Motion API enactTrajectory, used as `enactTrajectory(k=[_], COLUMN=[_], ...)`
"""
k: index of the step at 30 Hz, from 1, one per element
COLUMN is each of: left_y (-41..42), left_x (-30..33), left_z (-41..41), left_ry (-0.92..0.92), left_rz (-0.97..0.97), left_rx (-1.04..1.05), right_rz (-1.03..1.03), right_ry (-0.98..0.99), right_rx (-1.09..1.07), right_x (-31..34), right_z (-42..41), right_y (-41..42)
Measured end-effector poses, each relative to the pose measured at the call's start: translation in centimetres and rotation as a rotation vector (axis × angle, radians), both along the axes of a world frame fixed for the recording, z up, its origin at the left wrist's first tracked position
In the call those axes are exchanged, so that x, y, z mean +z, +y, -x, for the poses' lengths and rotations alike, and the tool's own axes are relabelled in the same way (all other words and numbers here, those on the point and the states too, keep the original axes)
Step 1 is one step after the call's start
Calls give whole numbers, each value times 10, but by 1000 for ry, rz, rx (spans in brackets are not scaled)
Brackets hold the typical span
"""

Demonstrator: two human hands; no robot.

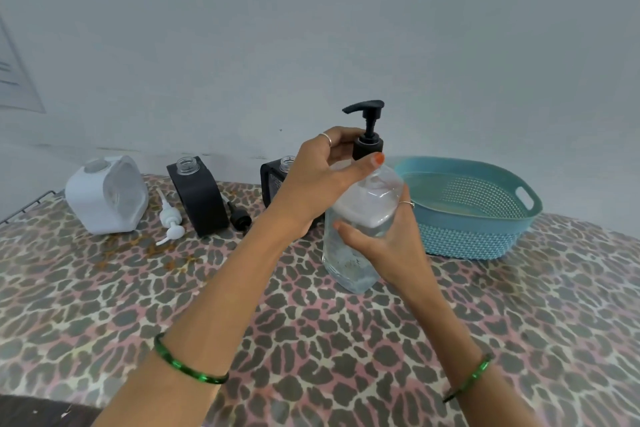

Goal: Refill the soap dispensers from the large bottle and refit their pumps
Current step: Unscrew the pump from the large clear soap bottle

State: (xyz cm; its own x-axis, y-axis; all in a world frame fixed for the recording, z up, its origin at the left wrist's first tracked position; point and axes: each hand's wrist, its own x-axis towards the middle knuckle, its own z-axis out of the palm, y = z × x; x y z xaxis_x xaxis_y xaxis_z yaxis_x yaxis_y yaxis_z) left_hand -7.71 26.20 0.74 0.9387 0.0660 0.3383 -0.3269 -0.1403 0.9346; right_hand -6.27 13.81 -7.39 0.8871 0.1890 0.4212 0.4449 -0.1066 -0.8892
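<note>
A clear dispenser bottle (349, 253) holding clear liquid stands tilted at the table's middle. My right hand (384, 239) grips its body from the right. My left hand (318, 184) pinches the collar of the black pump (367, 135) that sits on the bottle's neck. Two black dispensers stand open-necked at the back: one (199, 198) left of centre, the other (273, 177) partly hidden behind my left hand. A loose white pump (170, 218) and a loose black pump (239, 215) lie on the table beside them. The large white bottle (107, 196) stands at the far left.
A teal perforated basket (478, 208) sits at the back right, close to the clear bottle. The table carries a leopard-print cloth (311, 340). A pale wall rises right behind the table. A wire rack edge (24, 204) shows at the far left.
</note>
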Motion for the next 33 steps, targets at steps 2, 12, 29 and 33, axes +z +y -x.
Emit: enactTrajectory(k=[2, 12, 29, 33], left_y=[-5, 6, -3, 1], left_x=[-1, 8, 9, 10], left_z=[-1, 3, 6, 7], left_ry=[-15, 38, 18, 2], left_rz=[19, -21, -71, -143], left_rx=[83, -129, -45, 8], right_rz=[-6, 2, 15, -5], right_ry=[7, 26, 16, 9], right_rx=[-3, -9, -5, -3], right_x=[-2, -2, -4, -7], right_z=[-1, 1, 2, 2], right_y=[-1, -2, -2, -2])
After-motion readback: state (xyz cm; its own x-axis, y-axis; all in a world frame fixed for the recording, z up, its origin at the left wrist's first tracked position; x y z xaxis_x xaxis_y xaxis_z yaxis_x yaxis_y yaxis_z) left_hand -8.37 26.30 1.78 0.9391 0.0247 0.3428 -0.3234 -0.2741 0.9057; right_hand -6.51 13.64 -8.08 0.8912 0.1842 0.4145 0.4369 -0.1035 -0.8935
